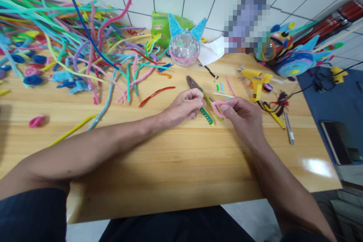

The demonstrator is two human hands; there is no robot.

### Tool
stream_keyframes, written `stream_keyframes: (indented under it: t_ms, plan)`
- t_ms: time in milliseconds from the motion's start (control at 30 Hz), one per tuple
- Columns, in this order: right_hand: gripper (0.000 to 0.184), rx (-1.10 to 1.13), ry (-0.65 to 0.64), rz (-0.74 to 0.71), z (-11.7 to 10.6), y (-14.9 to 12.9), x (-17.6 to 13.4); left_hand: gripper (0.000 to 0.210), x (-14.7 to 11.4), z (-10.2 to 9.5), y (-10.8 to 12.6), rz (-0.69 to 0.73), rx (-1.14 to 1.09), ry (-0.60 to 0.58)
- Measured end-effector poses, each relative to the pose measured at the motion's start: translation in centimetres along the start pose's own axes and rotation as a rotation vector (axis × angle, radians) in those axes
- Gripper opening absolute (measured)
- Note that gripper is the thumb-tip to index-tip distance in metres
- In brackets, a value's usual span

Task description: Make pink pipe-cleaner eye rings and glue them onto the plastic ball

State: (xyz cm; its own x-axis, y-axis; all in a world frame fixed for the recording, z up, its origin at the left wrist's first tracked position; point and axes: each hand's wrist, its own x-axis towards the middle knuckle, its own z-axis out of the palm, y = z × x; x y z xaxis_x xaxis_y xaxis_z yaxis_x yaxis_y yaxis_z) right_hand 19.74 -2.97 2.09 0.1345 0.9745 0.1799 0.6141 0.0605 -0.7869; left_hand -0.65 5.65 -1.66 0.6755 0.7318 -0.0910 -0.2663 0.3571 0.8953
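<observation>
Between the thumb and fingers of my right hand (245, 119) is a bent pink pipe cleaner (216, 109), curved into an open loop. My left hand (185, 106) is closed, its fingertips pinched together; whatever may be in them is hidden. Under and between the hands lie pliers (208, 116) with green and yellow handles, partly covered by the left hand. Beyond them stands a clear plastic ball (185, 48) with two blue fuzzy ears (198, 28) and a pink band around it.
A heap of coloured pipe cleaners (70, 34) covers the table's left back. To the right are a yellow glue gun (255, 83), a utility knife (289, 128) and a fuzzy blue fish-like craft (296, 62). A green packet (160, 30) stands near the tiled wall.
</observation>
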Motion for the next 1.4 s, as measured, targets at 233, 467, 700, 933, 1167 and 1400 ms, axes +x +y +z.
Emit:
stream_keyframes:
  t_ms: [233,467,700,933,1167,1400]
  plan:
    - [0.019,-0.021,-0.013,-0.059,0.0,0.4,-0.6,0.021,0.1,0.2,2.2,-0.333,-0.387,-0.028]
    - [0.017,-0.084,-0.043,-0.098,-0.2,0.3,-0.7,0.029,0.2,0.1,2.1,-0.318,-0.363,-0.051]
    - [0.004,-0.071,-0.063,-0.357,0.9,0.4,-0.6,0.043,-0.3,0.3,1.4,-0.216,-0.232,-0.103]
    - [0.013,0.06,0.059,-0.26,2.1,0.3,-0.8,0.053,-0.7,0.4,0.3,0.02,0.024,-0.095]
    - [0.021,0.191,0.053,-0.374,2.4,-0.3,-1.1,0.045,-0.8,0.3,0.4,-0.001,-0.001,-0.119]
    - [0.018,0.248,0.083,-0.243,2.6,0.0,-1.1,0.028,-0.5,0.3,1.3,-0.268,-0.375,-0.207]
